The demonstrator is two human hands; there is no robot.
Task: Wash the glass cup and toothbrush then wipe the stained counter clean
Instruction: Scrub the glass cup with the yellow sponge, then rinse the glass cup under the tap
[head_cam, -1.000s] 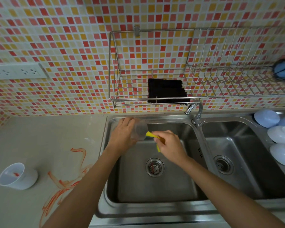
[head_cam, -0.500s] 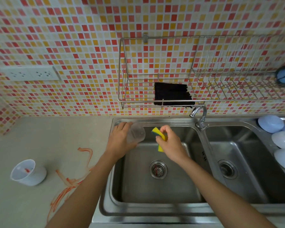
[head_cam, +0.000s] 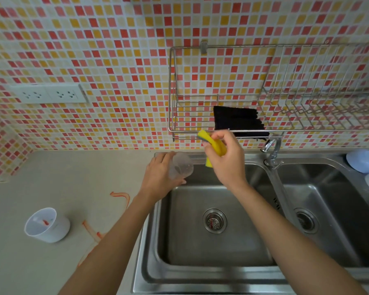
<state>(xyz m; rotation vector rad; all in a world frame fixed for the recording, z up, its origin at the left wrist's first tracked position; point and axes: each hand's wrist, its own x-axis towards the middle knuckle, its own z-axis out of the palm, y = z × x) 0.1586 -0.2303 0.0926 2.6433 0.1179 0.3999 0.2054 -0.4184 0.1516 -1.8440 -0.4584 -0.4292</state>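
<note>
Raised right hand [head_cam: 226, 160] grips sponge [head_cam: 213, 147] — glass cup [head_cam: 180, 168] lies sideways.

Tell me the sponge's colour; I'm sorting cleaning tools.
Yellow, with a darker blue-green scrub layer; the sponge shows in the head view.

The sink [head_cam: 200, 271] is brushed, shiny steel; the wire rack [head_cam: 222, 130] is polished metal. The cup [head_cam: 180, 168] looks clear, the counter [head_cam: 73, 177] matt, the wall tiles [head_cam: 94, 50] glossy, the sponge [head_cam: 214, 147] soft foam.

Home kitchen: double sink [head_cam: 271, 182]; tiled splashback [head_cam: 94, 50]
</note>
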